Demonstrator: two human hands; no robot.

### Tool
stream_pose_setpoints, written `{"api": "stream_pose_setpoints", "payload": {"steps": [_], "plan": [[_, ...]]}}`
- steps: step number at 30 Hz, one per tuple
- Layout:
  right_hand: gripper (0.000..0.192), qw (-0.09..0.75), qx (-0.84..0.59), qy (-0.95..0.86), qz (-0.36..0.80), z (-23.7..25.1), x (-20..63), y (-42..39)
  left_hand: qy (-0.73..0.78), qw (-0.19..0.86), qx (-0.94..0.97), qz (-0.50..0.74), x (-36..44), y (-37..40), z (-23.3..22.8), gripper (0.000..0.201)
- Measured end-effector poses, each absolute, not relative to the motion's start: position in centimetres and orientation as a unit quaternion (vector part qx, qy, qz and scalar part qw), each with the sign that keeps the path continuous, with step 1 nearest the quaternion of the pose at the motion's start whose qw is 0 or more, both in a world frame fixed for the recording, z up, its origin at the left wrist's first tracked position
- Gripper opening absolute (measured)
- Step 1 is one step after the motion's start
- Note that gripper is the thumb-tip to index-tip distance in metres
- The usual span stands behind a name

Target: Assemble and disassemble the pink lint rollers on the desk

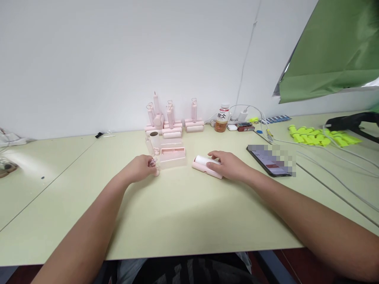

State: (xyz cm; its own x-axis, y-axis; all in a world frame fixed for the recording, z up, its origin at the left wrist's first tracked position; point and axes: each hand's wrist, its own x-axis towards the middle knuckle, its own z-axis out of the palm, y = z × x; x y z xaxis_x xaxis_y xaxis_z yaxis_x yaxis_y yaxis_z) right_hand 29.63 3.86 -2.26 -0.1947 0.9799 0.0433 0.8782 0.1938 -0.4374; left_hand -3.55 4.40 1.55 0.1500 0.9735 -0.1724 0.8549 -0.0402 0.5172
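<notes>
Left grip: the left hand (141,167) is curled shut around a small pink handle piece (155,165), knuckles resting on the pale green tabletop (166,221).
Right grip: the right hand (227,164) lies palm-down over a pink lint roller with a white paper roll (203,163), fingers draped on top; whether they actually clasp it cannot be told.
Roller position: it lies on its side on the table, just right of centre, its white roll showing left of the fingers.
Between the hands: a clear plastic case with a pink insert (172,154) sits flat, just beside the left hand.
Behind the left hand: a white roll refill (154,141) stands upright, touching or nearly touching a clear cover; which one cannot be told.
Back row: a group of assembled pink lint rollers standing in their bases (173,120) lines the wall.
Right of that row: an orange drink bottle with a white label (222,118), then white chargers and cables (244,114).
Right side: a smartphone with a lit screen (271,161) lies flat near the right forearm; beyond it, a pile of yellow-green plastic parts (319,136).
</notes>
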Motion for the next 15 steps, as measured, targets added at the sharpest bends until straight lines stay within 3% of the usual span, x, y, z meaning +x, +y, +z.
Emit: {"api": "stream_pose_setpoints", "payload": {"steps": [3,6,10,15], "plan": [[0.048,0.219,-0.591,-0.771,0.090,-2.0,29.1,3.2,0.601,0.366,0.696,0.146,-3.1,3.6,2.5,0.030],[0.039,0.306,-0.475,-0.823,0.063,-1.5,27.7,1.5,0.519,0.476,0.686,0.185,-1.5,2.5,2.7,0.026],[0.039,0.324,-0.231,-0.915,0.067,-1.7,25.4,-0.8,0.420,0.630,0.614,0.224,1.7,0.9,1.6,0.022],[0.030,0.355,-0.148,-0.922,0.046,-2.3,24.2,-1.5,0.392,0.744,0.490,0.229,4.3,-0.2,0.3,0.016]]}}
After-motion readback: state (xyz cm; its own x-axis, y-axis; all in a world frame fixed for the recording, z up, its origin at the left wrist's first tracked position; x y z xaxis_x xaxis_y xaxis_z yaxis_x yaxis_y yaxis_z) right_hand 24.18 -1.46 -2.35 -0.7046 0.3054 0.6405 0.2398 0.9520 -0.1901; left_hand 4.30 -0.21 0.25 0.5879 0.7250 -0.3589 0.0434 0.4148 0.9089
